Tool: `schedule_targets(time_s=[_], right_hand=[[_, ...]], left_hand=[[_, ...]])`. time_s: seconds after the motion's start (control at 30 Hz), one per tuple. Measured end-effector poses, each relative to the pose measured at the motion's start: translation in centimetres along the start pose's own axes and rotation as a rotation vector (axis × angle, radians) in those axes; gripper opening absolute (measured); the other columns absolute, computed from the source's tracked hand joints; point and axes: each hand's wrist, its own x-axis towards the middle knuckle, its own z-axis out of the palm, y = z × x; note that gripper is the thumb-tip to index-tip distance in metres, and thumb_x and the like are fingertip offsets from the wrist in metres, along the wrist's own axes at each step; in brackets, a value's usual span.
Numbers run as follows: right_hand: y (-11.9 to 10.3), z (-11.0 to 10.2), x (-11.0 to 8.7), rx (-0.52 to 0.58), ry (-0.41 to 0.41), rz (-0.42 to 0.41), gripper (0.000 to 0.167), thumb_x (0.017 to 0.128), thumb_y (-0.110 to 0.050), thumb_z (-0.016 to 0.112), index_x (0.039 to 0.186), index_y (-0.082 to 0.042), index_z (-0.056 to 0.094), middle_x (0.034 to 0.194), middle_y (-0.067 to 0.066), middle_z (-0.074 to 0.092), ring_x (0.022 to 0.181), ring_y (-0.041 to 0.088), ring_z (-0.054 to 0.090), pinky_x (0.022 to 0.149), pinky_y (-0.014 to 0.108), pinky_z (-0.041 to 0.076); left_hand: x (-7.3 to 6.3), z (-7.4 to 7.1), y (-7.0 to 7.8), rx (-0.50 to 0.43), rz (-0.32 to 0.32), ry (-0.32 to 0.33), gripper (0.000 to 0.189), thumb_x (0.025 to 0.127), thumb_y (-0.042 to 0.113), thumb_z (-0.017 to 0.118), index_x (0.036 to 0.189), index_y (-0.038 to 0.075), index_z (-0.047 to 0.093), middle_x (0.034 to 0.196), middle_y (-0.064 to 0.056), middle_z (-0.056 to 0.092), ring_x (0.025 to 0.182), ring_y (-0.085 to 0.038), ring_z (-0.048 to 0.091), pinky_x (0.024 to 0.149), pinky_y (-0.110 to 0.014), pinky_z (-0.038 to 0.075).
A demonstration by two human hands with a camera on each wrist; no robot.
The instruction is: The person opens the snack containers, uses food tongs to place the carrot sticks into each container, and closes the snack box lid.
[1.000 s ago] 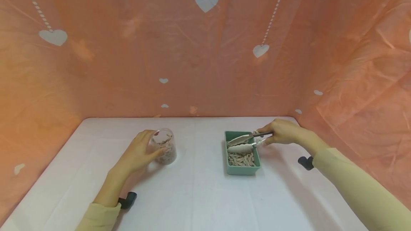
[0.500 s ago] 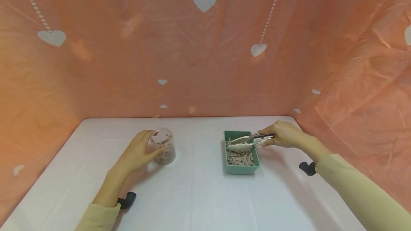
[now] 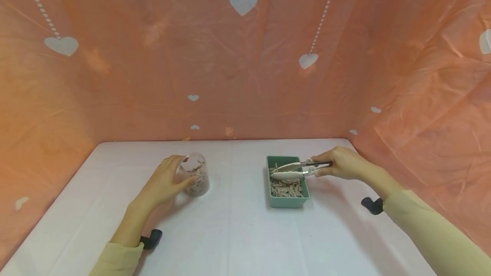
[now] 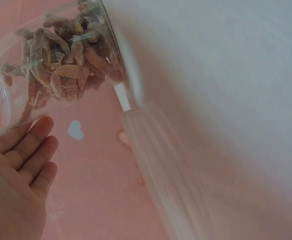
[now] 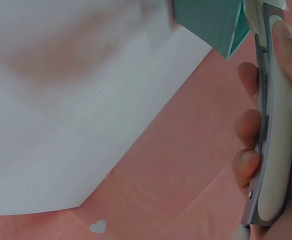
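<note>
Narrowed slightly, metal tongs (image 3: 288, 175) sit gripped in the right hand (image 3: 342, 163); the left hand (image 3: 165, 182) clasps a clear cylindrical jar (image 3: 200, 186).

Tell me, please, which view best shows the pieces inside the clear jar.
The left wrist view, where the pieces look large through the clear jar. The head view shows them small, partly behind the left hand; the right wrist view, not at all.

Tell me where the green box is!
In the head view, the green box sits on the white table, right of centre, between the clear jar and the right hand, tongs crossing its rim.
</note>
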Motion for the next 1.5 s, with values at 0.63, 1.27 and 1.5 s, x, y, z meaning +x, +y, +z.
schedule_targets(time_s=[0.63,1.27,1.5], right_hand=[[0.2,-1.7,-2.2,0.039,0.197,-0.008,0.047,0.080,-0.021,0.091,0.119,0.000,0.077,0.109,0.016,0.078,0.064,0.001,0.052,0.053,0.023,0.041],[-1.7,-2.9,-1.1,0.034,0.396,-0.107,0.050,0.074,-0.011,0.092,0.121,-0.003,0.077,0.106,0.010,0.079,0.059,-0.004,0.050,0.061,0.026,0.041],[-3.0,-2.8,1.3,0.107,0.412,-0.169,0.051,0.076,-0.008,0.091,0.124,-0.003,0.075,0.110,0.013,0.078,0.061,-0.001,0.055,0.053,0.022,0.045]], left_hand=[[0.0,0.1,0.0,0.006,0.010,0.011,0.072,0.096,0.041,0.075,0.145,-0.005,0.050,0.143,-0.025,0.053,0.136,-0.046,0.046,0.114,-0.065,0.038],[0.0,0.0,0.1,0.004,0.009,0.007,0.073,0.096,0.043,0.075,0.145,-0.006,0.049,0.144,-0.025,0.053,0.136,-0.046,0.046,0.114,-0.065,0.037],[-0.1,0.0,0.1,0.002,0.005,0.005,0.074,0.096,0.045,0.073,0.145,-0.005,0.049,0.145,-0.025,0.052,0.137,-0.046,0.045,0.113,-0.066,0.037]])
